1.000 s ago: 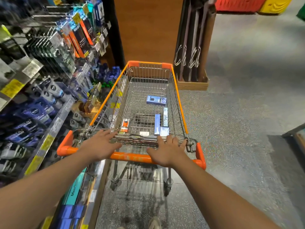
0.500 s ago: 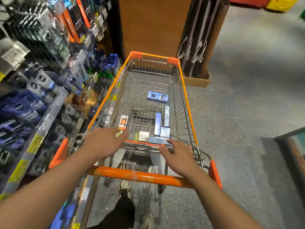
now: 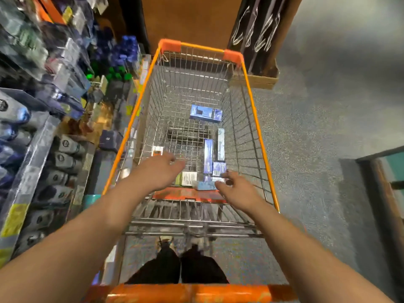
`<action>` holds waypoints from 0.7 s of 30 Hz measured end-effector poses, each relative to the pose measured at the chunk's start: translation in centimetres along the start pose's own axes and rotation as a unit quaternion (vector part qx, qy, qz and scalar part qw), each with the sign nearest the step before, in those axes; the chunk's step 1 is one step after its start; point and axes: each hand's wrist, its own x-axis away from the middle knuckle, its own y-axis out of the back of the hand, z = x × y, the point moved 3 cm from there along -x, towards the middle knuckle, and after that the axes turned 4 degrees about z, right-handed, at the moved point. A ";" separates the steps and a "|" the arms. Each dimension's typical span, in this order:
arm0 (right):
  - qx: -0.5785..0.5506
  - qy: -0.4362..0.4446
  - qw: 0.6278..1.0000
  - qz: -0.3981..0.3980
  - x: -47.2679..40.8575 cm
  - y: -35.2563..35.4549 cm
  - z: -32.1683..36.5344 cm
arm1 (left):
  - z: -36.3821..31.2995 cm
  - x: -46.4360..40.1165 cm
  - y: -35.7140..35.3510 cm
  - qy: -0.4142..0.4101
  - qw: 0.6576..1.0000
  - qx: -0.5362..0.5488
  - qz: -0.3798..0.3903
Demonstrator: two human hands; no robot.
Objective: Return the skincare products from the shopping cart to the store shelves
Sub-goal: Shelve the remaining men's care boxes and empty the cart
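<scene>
Both hands left the handle; left hand [image 3: 160, 171] hides boxes; shelves [image 3: 32, 149] blurred.

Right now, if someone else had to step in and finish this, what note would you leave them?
Left hand: open, reaching into the cart, holding nothing.
Right hand: open, fingers spread just above the boxes at the near end, holding nothing.
In the cart: a blue box lying farther in, two long blue boxes along the right side, a small orange-and-white box at the left, and a white-labelled box near the hands.
The shelves stand to the left.
Done: nothing lifted out yet.
Left: pick up each box and shelve it.
</scene>
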 end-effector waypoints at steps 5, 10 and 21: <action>0.075 -0.015 0.994 0.075 -6.3 -2.5 -1.2 | -0.7 -2.2 -1.3 0.029 0.999 0.007 0.024; 0.150 -0.031 0.976 0.153 -13.3 -6.9 -2.9 | -0.4 -4.1 -2.5 0.074 0.993 0.086 0.027; 0.259 -0.064 0.927 0.263 -21.0 -12.0 -5.4 | 1.2 -5.2 -4.3 0.119 0.973 0.195 0.026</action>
